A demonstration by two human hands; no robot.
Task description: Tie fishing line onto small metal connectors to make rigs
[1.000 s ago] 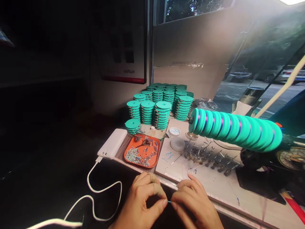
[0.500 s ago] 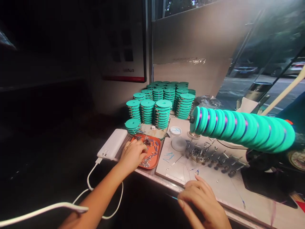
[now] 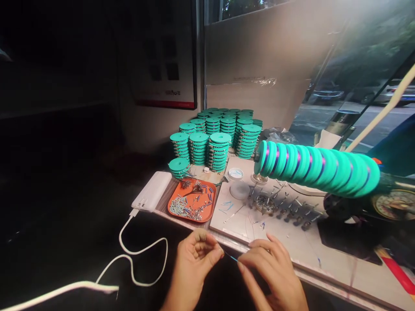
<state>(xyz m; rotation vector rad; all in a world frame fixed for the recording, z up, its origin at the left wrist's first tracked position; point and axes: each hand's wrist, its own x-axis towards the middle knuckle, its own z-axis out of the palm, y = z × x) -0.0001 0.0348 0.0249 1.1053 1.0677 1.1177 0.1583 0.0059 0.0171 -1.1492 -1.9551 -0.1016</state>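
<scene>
A slim light-blue strand (image 3: 233, 258) with a finer, darker end spans the gap between left hand (image 3: 196, 259) and right hand (image 3: 272, 265), fairly straight, sloping down rightward; both ends seem hidden by fingertips, though it is too small to be sure.

Hands: one left hand (image 3: 194, 263), one right hand (image 3: 274, 268). Blue-tipped strand (image 3: 234, 258): one. Orange tray (image 3: 203, 199): one. White power bank (image 3: 151, 191): one. Dial (image 3: 396, 205): one. Green spool stacks (image 3: 198, 149), front: three tall, one low; those behind overlap, total undetermined. Small parts (image 3: 179, 207) in tray: numerous, individual count not possible.
</scene>
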